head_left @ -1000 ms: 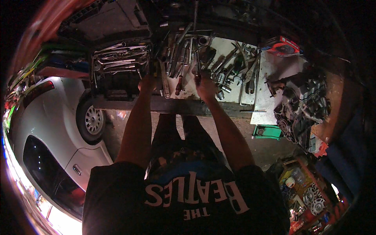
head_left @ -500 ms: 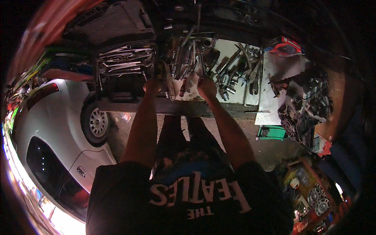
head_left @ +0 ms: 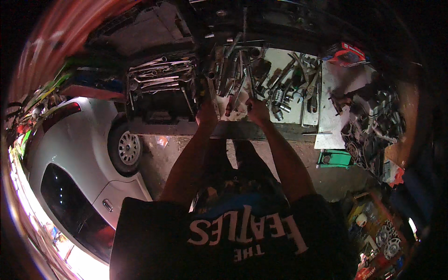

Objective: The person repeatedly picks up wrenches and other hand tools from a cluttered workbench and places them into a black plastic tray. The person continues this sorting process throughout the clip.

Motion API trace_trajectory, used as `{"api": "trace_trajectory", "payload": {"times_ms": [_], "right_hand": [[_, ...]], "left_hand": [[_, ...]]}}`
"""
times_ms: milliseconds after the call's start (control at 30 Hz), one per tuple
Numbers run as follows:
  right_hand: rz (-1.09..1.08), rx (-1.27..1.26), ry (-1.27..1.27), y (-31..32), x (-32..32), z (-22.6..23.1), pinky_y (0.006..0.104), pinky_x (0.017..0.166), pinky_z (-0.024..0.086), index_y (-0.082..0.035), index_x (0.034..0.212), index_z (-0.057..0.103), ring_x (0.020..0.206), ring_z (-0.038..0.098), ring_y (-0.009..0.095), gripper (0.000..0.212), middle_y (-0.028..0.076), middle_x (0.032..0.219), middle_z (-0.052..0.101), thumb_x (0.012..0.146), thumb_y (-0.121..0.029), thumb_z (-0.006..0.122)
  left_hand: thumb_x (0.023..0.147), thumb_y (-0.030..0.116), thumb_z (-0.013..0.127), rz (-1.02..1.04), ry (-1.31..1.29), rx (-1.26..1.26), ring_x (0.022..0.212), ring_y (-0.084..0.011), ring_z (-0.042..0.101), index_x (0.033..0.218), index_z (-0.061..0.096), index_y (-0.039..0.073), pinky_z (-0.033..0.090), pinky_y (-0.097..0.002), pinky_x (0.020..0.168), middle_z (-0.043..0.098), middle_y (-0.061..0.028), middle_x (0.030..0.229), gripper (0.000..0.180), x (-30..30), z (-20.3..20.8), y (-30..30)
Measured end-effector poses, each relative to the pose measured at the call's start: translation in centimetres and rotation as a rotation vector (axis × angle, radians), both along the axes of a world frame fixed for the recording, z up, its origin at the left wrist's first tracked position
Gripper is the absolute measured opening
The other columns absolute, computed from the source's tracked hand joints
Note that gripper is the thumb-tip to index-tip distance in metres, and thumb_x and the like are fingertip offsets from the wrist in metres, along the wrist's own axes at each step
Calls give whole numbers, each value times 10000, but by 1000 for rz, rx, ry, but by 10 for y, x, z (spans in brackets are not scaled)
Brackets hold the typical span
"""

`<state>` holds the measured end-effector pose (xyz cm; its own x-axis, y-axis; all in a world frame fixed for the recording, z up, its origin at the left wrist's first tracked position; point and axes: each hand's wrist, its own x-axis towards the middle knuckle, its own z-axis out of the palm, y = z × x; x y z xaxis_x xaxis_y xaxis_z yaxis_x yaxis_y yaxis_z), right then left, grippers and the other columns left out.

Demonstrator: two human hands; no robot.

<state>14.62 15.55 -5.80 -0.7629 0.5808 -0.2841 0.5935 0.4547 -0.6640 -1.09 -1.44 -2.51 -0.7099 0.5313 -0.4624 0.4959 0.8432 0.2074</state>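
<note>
At the bench's front edge, my left hand (head_left: 206, 115) is closed beside the right rim of an open tool case (head_left: 161, 115). Its fingers lie in shadow next to a long spanner (head_left: 213, 94), so what they hold is hidden. To its right, my right hand (head_left: 258, 112) is closed in a fist at the lower end of a long dark metal tool (head_left: 248, 74). I cannot make out what is in this fist. Between the hands lies a red-handled screwdriver (head_left: 228, 108). A thin metal rod (head_left: 187, 99) lies slanted inside the case, near its right side.
Several spanners (head_left: 161, 77) fill the case's upper part. Sockets (head_left: 280, 103) and pliers (head_left: 308, 84) cover the bench's right half. Beyond stand a red box (head_left: 346, 53) and a greasy engine part (head_left: 373, 116). A silver car (head_left: 77, 154) stands at left, a green jack (head_left: 335, 158) below right.
My left hand has moved right and nearer, away from the thin rod, to beside the long spanner. My right hand stays by the same tool. The whole view has shifted slightly.
</note>
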Motion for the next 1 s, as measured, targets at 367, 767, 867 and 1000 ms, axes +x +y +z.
{"api": "trace_trajectory", "payload": {"times_ms": [367,767,867,1000], "right_hand": [[-128,31,117,-2,21,8,469,722,502,-77,971,629,834,622,390,167,210,902,637,855,-134,524],[-153,-38,28,2,25,28,490,687,495,-82,998,617,798,620,412,192,224,867,636,838,-151,537],[-223,-10,290,2,32,17,476,681,499,-80,971,627,774,623,403,177,212,856,641,834,-149,541],[-485,161,307,8,41,3,448,674,507,-71,925,637,744,637,361,155,165,831,656,829,-159,554]], "left_hand": [[808,261,584,-26,-117,-85,941,-389,634,1264,501,179,517,-504,770,639,-205,1017,471,-10,-35,-22],[757,191,634,244,-82,61,916,-421,617,1239,460,75,512,-499,719,615,-242,1012,525,3,-29,-22],[758,173,642,276,-23,244,948,-412,607,1226,476,66,510,-495,721,616,-239,1029,508,22,-10,-3],[746,157,670,51,38,469,914,-401,615,1068,532,50,493,-472,782,635,-203,935,367,56,-12,36]]}}
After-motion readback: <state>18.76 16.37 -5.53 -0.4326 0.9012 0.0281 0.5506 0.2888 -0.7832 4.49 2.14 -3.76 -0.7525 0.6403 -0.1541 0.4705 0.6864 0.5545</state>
